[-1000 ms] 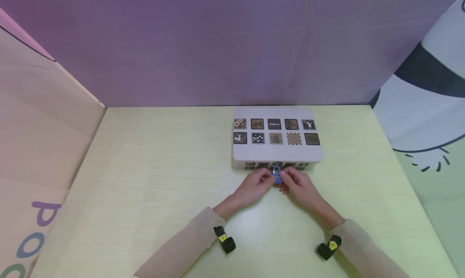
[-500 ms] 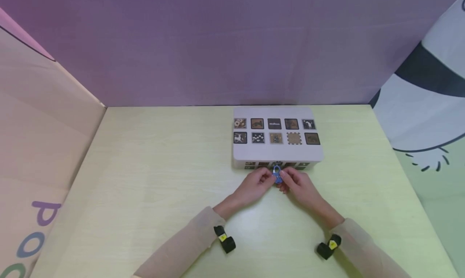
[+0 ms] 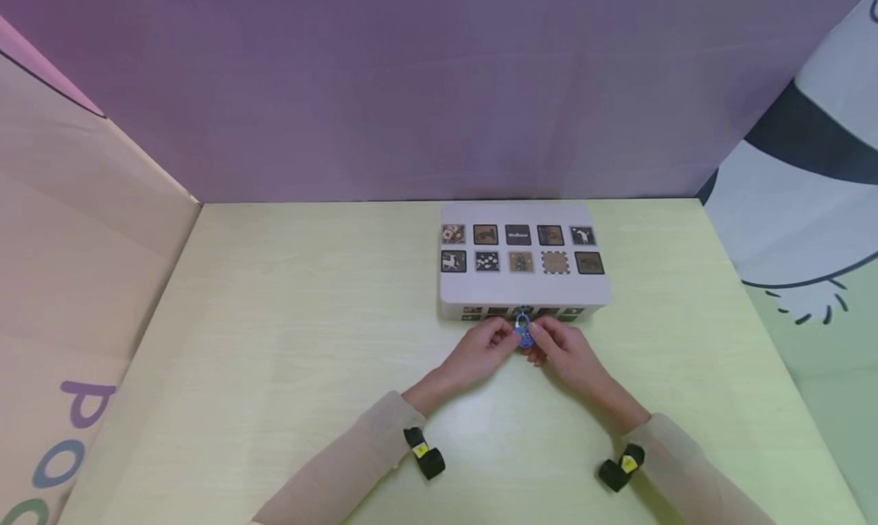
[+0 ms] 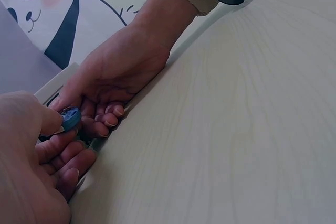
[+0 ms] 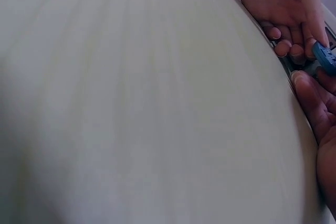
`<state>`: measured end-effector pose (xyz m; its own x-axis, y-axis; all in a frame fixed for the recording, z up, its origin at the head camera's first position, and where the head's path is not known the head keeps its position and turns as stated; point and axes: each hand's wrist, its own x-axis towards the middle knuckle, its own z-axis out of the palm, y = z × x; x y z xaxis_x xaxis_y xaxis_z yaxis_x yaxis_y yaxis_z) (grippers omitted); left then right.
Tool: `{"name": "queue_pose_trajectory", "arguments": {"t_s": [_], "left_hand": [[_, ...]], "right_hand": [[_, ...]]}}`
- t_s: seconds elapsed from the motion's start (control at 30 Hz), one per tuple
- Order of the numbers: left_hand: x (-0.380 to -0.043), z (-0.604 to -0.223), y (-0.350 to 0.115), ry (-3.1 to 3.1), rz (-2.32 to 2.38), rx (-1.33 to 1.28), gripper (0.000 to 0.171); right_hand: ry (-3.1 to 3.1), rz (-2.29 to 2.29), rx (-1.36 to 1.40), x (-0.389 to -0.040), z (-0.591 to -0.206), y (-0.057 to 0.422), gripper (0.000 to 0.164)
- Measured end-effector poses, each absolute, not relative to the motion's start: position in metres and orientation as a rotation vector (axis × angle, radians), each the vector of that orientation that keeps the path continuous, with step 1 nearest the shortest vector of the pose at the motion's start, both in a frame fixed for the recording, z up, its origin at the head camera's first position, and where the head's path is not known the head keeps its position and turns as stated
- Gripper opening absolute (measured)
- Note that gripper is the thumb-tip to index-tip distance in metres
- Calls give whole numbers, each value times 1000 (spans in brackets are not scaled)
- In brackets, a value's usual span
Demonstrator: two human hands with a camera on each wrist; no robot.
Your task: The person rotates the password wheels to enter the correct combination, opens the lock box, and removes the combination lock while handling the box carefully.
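Note:
A small blue padlock point(image 3: 524, 336) with a silver shackle stands at the front face of a white box point(image 3: 480, 287). My left hand point(image 3: 484, 350) pinches the padlock's left side with thumb and fingers. From the other side, my right hand point(image 3: 566, 354) grips its right edge. Up close in the left wrist view, the blue padlock body point(image 4: 71, 117) sits between the two hands, partly covered by the left thumb. The right wrist view catches only part of the padlock point(image 5: 326, 58) at its right edge. The shackle's far end is hidden at the box front.
Square animal pictures point(image 3: 521, 261) cover the box's lid and front. The box stands at the back of a pale wooden table point(image 3: 302, 319), near a purple backdrop point(image 3: 384, 91). Printed panels point(image 3: 816, 228) flank the table. Both sleeves carry black wrist cameras point(image 3: 620, 468).

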<state>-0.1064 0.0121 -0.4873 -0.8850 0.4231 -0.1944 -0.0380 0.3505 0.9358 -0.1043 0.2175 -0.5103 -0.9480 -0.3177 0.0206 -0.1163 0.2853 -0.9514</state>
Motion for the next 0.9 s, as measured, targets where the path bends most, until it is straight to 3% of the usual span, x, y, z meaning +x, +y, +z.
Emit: {"name": "queue_pose_trajectory", "arguments": {"t_s": [0.9], "left_hand": [[-107,-487,13,2207,1558,328,24]], "right_hand": [[2292,-1741,-437,-105,-509,221,17]]}}
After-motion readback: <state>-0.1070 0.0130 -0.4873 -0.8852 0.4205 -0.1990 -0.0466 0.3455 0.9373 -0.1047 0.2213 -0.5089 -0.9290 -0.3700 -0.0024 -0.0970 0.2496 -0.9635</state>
